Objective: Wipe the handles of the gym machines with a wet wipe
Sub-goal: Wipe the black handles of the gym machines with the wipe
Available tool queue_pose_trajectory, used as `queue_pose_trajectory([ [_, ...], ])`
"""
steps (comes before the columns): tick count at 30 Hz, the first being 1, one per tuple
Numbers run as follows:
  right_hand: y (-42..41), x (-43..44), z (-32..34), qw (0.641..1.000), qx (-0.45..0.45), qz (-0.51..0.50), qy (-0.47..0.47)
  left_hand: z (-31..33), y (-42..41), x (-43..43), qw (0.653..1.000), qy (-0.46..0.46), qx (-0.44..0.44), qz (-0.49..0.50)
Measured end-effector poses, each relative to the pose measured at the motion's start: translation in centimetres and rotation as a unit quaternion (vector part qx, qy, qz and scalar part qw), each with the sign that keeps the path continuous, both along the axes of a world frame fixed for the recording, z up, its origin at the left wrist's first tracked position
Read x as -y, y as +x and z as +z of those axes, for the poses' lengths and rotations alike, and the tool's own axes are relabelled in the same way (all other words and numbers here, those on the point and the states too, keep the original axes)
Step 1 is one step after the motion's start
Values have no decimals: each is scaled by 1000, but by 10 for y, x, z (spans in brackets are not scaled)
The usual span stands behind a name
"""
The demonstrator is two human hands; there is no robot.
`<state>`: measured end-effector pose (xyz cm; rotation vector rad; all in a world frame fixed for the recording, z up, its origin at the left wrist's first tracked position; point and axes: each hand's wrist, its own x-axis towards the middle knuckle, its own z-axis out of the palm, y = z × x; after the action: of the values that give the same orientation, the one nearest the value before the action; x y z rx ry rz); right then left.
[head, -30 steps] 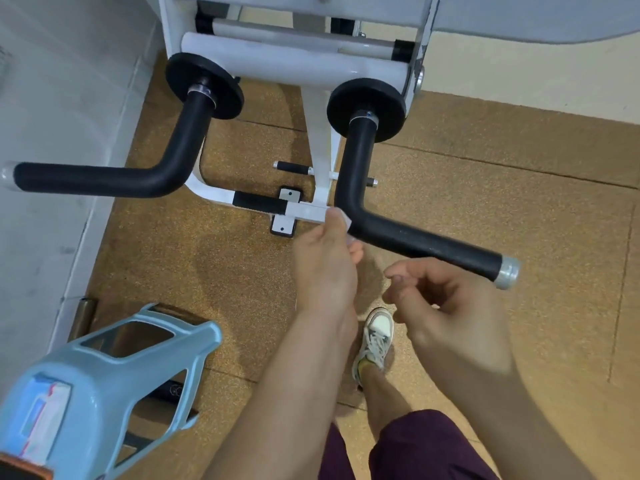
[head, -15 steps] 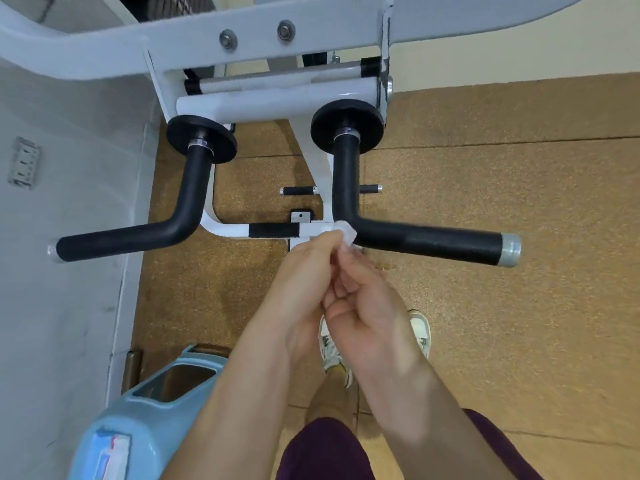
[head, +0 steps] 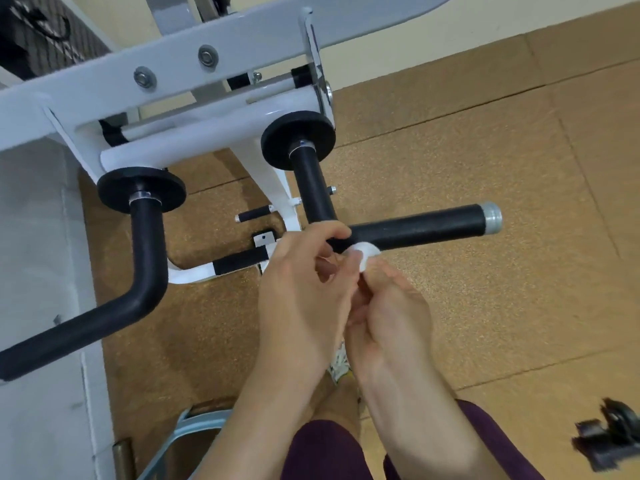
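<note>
Step in hand, likely: readying for first stroke. Left hand (head: 304, 282) and right hand (head: 388, 306) both pinch small white wet wipe (head: 367, 251), each grip clamped on it, at bend of black foam L-shaped handle (head: 415, 228); contact unclear. Next: wrap wipe round foam, slide from bend toward silver metal end cap (head: 491, 218).

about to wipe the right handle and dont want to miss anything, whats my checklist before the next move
1. Hold on the wet wipe: ok, the left hand and the right hand both pinch it.
2. Wipe spread open: not ok, it is a small wad.
3. Wipe touching the right handle: cannot tell, it sits at the bend.
4. Bar bare out to its metal end cap: ok.
5. Wipe damp enough: cannot tell.
6. Nothing on the left handle: ok.
</note>
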<state>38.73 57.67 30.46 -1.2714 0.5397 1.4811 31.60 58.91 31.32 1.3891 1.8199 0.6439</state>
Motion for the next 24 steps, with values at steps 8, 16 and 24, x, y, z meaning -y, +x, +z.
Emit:
queue_pose_trajectory([
  [8, 10, 5, -4, 989, -119, 25, 79, -11, -6, -6, 991, 94, -87, -48],
  [16, 40, 2, -3, 995, -40, -83, 36, -15, 27, -7, 964, 183, -95, -165],
  [24, 43, -5, -7, 995, -54, -74, 44, -19, 19, -3, 963, 189, -91, -167],
])
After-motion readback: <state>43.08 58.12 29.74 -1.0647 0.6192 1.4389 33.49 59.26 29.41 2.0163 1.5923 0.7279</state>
